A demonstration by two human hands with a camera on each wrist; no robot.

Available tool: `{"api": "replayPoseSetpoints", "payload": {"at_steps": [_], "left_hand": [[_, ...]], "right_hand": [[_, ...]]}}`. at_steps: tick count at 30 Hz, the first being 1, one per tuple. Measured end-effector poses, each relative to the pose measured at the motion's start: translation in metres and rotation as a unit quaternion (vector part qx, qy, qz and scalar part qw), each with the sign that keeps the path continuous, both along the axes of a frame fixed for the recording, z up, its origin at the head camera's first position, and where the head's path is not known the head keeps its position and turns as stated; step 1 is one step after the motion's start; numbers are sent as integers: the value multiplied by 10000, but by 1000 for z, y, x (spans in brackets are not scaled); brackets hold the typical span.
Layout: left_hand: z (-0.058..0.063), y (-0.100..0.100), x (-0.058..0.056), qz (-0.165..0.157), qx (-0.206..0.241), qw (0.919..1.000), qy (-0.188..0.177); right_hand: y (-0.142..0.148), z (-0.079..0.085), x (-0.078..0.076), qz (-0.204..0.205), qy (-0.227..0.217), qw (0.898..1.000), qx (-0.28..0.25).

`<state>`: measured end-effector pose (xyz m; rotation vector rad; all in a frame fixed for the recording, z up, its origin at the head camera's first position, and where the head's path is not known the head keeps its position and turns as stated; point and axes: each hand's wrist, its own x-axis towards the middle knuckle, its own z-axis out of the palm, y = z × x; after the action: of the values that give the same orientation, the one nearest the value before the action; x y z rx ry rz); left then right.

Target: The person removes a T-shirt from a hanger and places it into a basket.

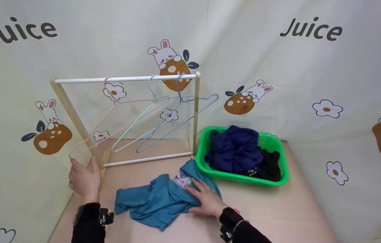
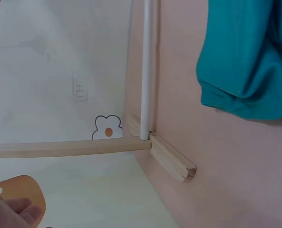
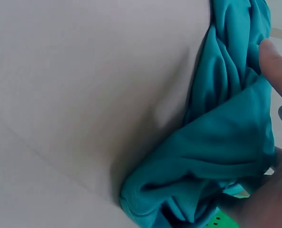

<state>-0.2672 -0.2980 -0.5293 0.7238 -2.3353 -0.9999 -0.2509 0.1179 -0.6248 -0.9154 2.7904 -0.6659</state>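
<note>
My left hand (image 1: 85, 177) is raised beside the left post of a small clothes rack (image 1: 126, 79). Its fingertips are at the lower end of a pink hanger (image 1: 97, 126), with the thumb standing apart. On the table lies a crumpled teal garment (image 1: 156, 202), a patch of floral print (image 1: 182, 180) showing near its top. My right hand (image 1: 209, 199) rests on the garment's right side, fingers spread. The right wrist view shows the teal cloth (image 3: 226, 137) in folds beside the thumb; the other fingers are partly hidden there. The left wrist view catches only a bit of the left hand (image 2: 12, 211).
A mint hanger (image 1: 134, 126) and a blue-purple hanger (image 1: 163, 123) hang on the same rail. Right of the rack stands a green basket (image 1: 244, 178) holding a dark blue garment (image 1: 234, 152) and a black one (image 1: 270, 165). Printed cloth walls (image 1: 298, 74) enclose the table (image 1: 254, 212).
</note>
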Motion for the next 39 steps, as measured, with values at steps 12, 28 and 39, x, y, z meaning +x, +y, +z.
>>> {"api": "replayPoseSetpoints", "payload": {"at_steps": [12,28,39], "left_hand": [[-26,18,5,-625,-639,9931,-754],[-54,41,11,-1341,-907,9742,-1572],[-59,59,15,-1811,-950,9657,-1603]], "right_hand": [[-2,-9,2,20,450,9954,844],[1,-9,-7,-1047,320,9874,-1145],[14,68,-14,-1955,-2098,7679,-5728]]}}
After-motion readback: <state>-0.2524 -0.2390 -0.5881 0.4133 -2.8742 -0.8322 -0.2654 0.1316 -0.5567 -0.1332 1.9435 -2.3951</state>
